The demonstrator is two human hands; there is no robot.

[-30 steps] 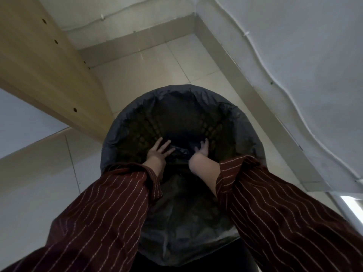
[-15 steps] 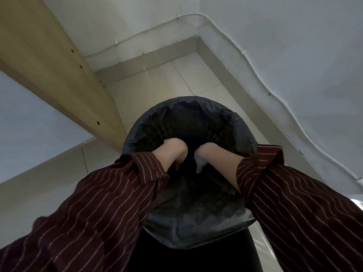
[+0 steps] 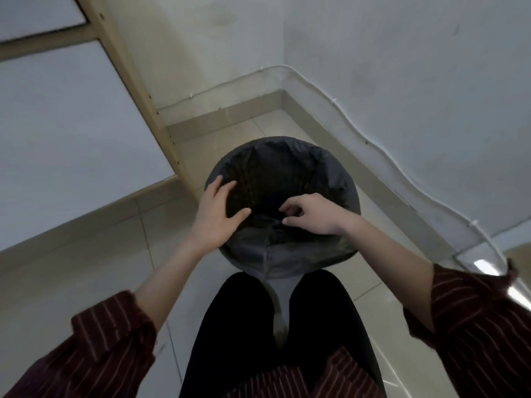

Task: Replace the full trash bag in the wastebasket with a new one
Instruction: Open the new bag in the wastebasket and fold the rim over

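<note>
A round mesh wastebasket stands on the tiled floor in a corner. A dark grey trash bag lines it and is folded over the rim all round. My left hand lies over the near left rim with fingers spread and straight, touching the bag there. My right hand hovers above the basket's opening, fingers loosely curled with nothing between them. The basket's bottom is too dark to see.
A wooden shelf frame with white panels runs along the left, close to the basket. White walls meet in the corner behind, with a white cable clipped along them. My legs in black trousers are just in front of the basket.
Both hands have come up out of the basket, where they were pushing the bag down. The left now sits on the rim, the right above the opening. The view has pulled back.
</note>
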